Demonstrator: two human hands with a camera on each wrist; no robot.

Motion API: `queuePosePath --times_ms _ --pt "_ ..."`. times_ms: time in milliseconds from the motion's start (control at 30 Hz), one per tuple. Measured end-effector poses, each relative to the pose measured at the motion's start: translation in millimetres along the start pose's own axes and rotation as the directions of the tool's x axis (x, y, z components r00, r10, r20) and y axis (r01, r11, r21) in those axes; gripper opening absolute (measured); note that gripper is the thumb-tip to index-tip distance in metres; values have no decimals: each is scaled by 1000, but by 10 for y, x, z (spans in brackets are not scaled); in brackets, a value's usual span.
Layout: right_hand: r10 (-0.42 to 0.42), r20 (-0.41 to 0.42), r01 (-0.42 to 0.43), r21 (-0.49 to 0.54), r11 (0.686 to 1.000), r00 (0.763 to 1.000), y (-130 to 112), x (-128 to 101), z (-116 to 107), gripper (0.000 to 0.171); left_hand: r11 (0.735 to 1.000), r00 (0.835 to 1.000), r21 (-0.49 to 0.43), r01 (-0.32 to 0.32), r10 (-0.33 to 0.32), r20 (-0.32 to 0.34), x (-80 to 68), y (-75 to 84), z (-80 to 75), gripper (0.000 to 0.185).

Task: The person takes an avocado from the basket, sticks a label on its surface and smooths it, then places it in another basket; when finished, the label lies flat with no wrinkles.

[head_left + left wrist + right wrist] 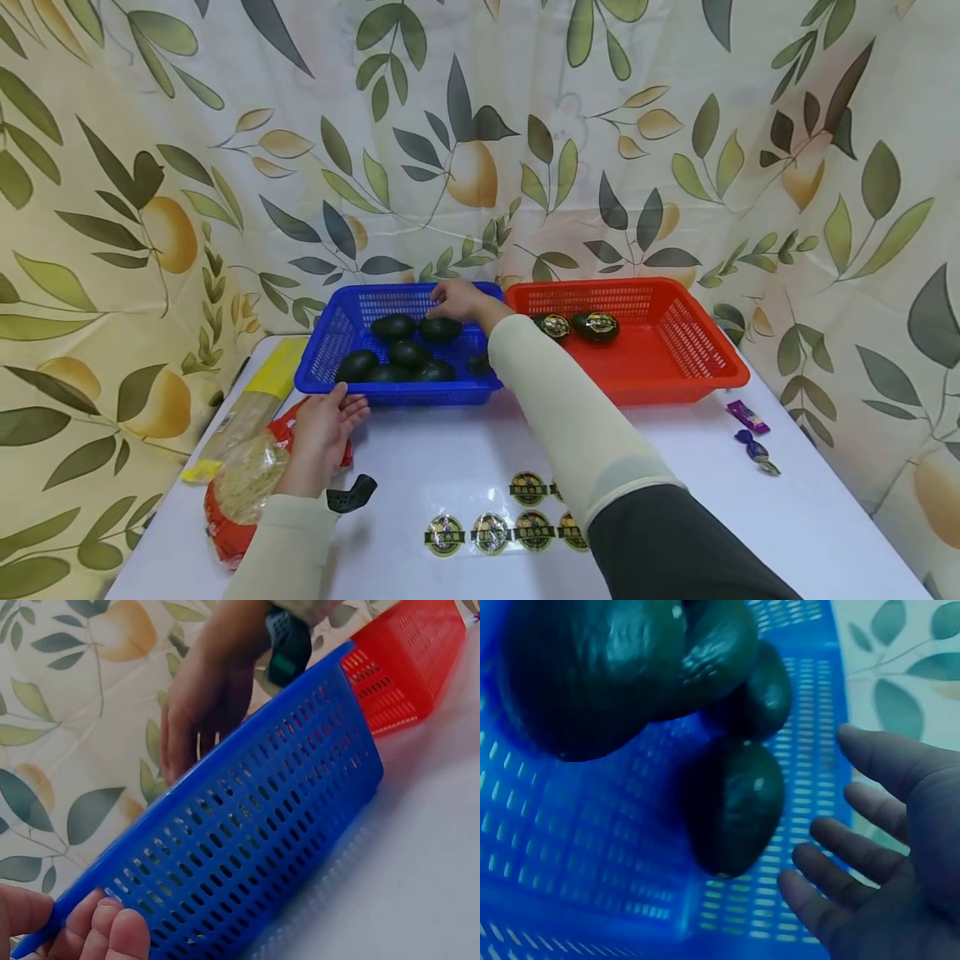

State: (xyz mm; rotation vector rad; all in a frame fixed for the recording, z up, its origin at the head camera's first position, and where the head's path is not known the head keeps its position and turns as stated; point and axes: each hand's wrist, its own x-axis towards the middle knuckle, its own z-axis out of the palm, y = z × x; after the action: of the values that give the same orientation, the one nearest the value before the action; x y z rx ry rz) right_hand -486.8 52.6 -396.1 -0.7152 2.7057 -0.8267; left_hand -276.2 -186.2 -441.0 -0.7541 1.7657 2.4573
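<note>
A blue basket (397, 392) (262, 825) (802, 690) holds several dark green avocados (408, 354). My right hand (453, 298) (870, 870) reaches into its far side, fingers spread and holding nothing, just above one avocado (440, 327) (735, 806); it also appears in the left wrist view behind the basket (202, 697). My left hand (326, 425) (105, 934) holds the basket's near left rim, thumb on top and fingers against the outer wall. To the right stands a red basket (675, 367) (405, 667) with two stickered avocados (596, 325).
A clear sheet of round gold-and-black stickers (491, 532) lies on the white table near me. Packets of dry noodles (243, 467) lie at the left edge. Two small sweet wrappers (750, 429) sit at the right. A leaf-print cloth hangs behind.
</note>
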Motion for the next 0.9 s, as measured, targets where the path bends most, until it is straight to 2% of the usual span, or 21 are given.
queuePosePath --times_ms 167,333,567,733,800,900 --pt "43 60 -37 -96 995 997 133 111 138 60 1000 1000 8 13 -13 2 -18 0 24 23" --pt "77 95 -69 -85 994 992 162 122 264 64 1000 1000 24 3 -3 -9 -5 -15 19 24" --pt "63 121 -50 -111 993 991 93 158 297 65 999 1000 30 14 -14 -1 -19 10 1 26" --pt "6 112 6 -104 995 994 9 57 103 65 999 1000 36 16 -16 -5 -30 19 -1 28" --pt "-30 79 39 -122 992 996 -24 -15 -32 64 999 1000 38 18 -18 -8 -32 29 0 28" --pt "-80 20 82 -98 992 997 -83 -154 -244 61 999 1000 39 16 -16 -16 -11 46 -8 28"
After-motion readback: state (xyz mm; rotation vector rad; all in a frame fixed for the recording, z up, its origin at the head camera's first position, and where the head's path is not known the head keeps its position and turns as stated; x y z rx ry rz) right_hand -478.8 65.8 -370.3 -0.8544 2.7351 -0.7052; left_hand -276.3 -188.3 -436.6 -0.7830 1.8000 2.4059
